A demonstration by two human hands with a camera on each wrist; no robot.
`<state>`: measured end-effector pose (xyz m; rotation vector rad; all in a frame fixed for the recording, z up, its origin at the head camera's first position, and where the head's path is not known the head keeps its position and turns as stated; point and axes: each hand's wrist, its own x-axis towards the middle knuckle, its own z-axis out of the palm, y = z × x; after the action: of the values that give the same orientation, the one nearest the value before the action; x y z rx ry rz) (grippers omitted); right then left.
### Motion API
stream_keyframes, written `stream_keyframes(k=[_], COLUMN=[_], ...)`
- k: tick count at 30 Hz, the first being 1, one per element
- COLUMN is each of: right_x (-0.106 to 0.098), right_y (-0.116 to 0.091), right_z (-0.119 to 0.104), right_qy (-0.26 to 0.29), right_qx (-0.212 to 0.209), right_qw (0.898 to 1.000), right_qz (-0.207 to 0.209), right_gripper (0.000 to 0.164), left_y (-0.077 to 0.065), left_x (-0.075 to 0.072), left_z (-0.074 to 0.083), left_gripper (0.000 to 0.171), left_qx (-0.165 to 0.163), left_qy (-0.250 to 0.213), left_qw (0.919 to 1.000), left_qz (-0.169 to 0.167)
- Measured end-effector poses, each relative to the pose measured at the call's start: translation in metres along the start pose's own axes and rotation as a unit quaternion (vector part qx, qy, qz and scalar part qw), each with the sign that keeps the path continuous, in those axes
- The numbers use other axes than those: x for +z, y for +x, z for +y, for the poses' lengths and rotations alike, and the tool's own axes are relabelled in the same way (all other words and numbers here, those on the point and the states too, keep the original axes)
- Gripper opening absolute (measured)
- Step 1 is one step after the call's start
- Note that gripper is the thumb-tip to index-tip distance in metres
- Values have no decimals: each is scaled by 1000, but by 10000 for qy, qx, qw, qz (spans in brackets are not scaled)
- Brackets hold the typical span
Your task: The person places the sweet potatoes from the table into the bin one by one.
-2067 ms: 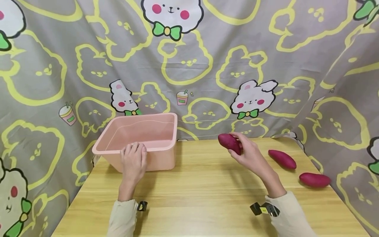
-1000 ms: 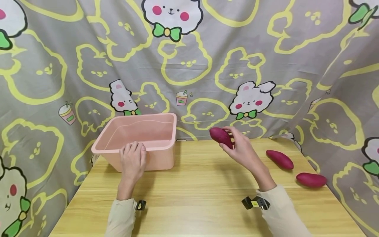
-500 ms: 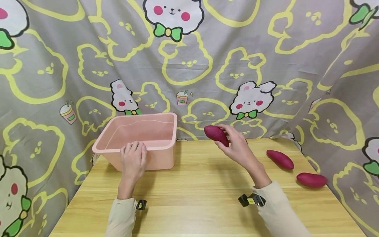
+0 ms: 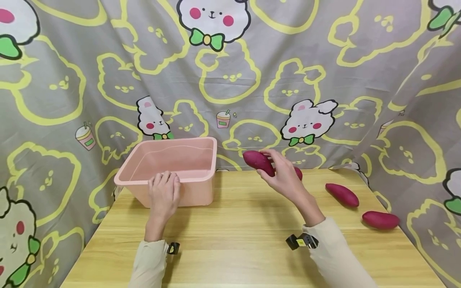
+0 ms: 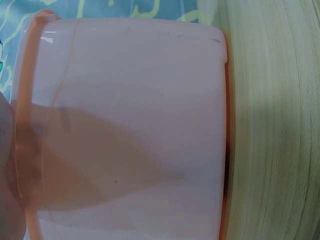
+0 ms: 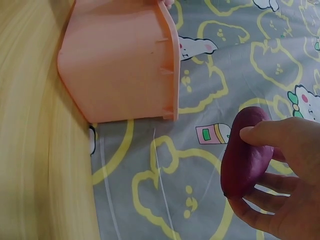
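A pink plastic bin (image 4: 197,193) stands on the left of the table, and no contents show in the visible part of its inside. My left hand (image 4: 163,196) grips its near rim, fingers bent over the edge. The bin's side wall (image 5: 135,130) fills most of the left wrist view. Raised above the table, right of the bin, a purple-red sweet potato (image 4: 256,160) is in my right hand (image 4: 283,175). In the right wrist view, thumb and fingers hold the sweet potato (image 6: 244,155) from opposite sides.
Behind my right hand, another sweet potato (image 4: 298,173) is partly hidden. Two more lie at the table's right: one sweet potato (image 4: 342,195) farther back, one sweet potato (image 4: 380,220) near the edge. A patterned grey curtain (image 4: 245,92) hangs behind the wooden table (image 4: 223,244).
My right hand has moved left and slightly up with its sweet potato, nearer the bin. Another sweet potato has come into view behind that hand. The left hand keeps its place on the rim.
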<state>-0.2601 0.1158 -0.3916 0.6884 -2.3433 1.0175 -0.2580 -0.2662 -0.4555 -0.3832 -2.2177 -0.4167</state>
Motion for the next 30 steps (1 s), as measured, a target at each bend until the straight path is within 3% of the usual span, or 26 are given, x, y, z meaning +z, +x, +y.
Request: stream_keyframes(k=[30], right_x=[20], right_y=[14], right_z=[-13], right_qy=[84], right_qx=[-157], right_qw=[9998], right_qz=[-49], right_gripper=[56], left_y=[-1], left_x=[-1], left_z=[2], left_gripper=[34], left_qx=[-59], left_qy=[-89], left_qw=[9999], left_qz=[-12])
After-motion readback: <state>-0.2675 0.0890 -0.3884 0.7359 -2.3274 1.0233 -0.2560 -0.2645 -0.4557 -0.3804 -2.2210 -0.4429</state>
